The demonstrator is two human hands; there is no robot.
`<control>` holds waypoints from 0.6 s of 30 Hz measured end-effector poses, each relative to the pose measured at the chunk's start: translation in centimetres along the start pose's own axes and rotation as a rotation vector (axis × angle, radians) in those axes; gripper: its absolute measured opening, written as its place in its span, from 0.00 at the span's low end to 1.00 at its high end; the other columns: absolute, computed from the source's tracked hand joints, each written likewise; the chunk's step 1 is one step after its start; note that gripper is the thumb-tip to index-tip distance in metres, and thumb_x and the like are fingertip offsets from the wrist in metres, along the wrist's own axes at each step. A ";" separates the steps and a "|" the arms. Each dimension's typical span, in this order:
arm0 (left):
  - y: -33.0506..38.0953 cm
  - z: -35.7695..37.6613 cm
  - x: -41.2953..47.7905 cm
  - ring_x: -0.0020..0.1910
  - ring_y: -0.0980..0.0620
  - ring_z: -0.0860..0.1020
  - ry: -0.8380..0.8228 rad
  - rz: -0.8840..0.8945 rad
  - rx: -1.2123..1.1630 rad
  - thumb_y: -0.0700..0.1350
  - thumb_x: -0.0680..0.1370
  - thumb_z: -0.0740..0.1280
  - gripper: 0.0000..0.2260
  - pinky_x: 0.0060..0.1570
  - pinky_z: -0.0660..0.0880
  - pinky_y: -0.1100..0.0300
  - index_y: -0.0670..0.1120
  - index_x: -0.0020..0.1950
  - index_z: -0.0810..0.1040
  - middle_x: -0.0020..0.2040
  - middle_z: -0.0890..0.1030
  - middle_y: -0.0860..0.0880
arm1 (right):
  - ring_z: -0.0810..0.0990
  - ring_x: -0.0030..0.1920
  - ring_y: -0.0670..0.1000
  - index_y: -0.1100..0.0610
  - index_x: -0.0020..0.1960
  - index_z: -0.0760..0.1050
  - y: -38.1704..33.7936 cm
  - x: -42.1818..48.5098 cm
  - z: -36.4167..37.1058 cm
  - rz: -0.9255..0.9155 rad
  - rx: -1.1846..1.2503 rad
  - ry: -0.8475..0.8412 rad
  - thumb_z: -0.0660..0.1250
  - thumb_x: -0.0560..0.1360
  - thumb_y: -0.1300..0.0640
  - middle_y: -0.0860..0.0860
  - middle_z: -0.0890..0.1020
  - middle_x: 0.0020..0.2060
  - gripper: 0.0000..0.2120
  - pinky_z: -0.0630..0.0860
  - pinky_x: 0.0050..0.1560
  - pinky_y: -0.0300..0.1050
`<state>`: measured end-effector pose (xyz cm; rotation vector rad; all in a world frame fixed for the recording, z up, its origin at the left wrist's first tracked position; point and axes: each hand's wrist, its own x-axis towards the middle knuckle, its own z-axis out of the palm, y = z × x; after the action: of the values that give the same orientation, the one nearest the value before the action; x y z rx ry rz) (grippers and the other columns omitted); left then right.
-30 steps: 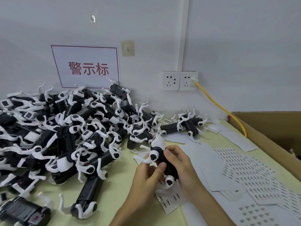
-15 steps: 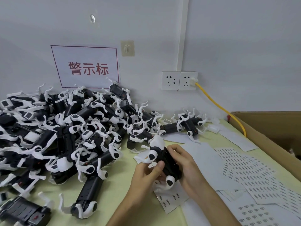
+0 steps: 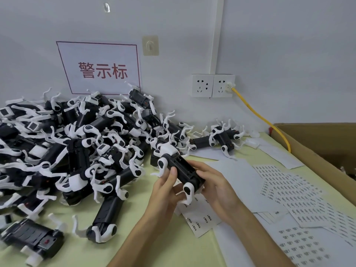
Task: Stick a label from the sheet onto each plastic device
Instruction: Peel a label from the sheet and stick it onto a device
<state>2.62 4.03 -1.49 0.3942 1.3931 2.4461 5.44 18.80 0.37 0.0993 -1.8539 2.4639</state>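
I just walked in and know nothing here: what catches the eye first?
A big heap of black-and-white devices fills the left of the table. In the middle, the left hand and right hand hold one device. Label sheets spread to the right, beside a cardboard box.

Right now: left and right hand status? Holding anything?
Left hand: grips the black-and-white device, thumb on top.
Right hand: holds that device from its other side.

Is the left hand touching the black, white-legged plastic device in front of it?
Touching. Head view: the left hand grips the black, white-legged plastic device, thumb pressed on its dark body.
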 end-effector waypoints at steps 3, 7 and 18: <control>-0.2 -0.1 0.1 0.57 0.39 0.83 -0.011 0.000 0.022 0.56 0.78 0.66 0.25 0.50 0.82 0.51 0.42 0.70 0.76 0.63 0.82 0.37 | 0.80 0.55 0.56 0.57 0.65 0.78 0.1 0.1 0.1 -0.015 -0.038 0.002 0.65 0.76 0.58 0.61 0.81 0.60 0.17 0.74 0.48 0.49; -0.4 -0.5 0.3 0.49 0.44 0.84 -0.015 -0.010 0.074 0.55 0.78 0.67 0.21 0.45 0.82 0.54 0.44 0.65 0.80 0.58 0.84 0.40 | 0.82 0.49 0.53 0.57 0.62 0.79 0.4 0.1 0.0 -0.058 -0.064 0.013 0.69 0.72 0.55 0.57 0.84 0.54 0.19 0.77 0.41 0.41; 0.3 -0.6 0.4 0.45 0.53 0.86 0.095 0.064 0.085 0.61 0.75 0.68 0.11 0.42 0.82 0.60 0.59 0.46 0.88 0.45 0.87 0.49 | 0.80 0.54 0.49 0.49 0.54 0.80 1.8 0.9 -0.8 -0.064 -0.695 0.314 0.67 0.79 0.54 0.44 0.83 0.50 0.05 0.74 0.54 0.42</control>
<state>1.97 3.57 -1.52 0.3505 1.5511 2.4921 4.39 19.06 -1.49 -0.2388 -2.3575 1.5510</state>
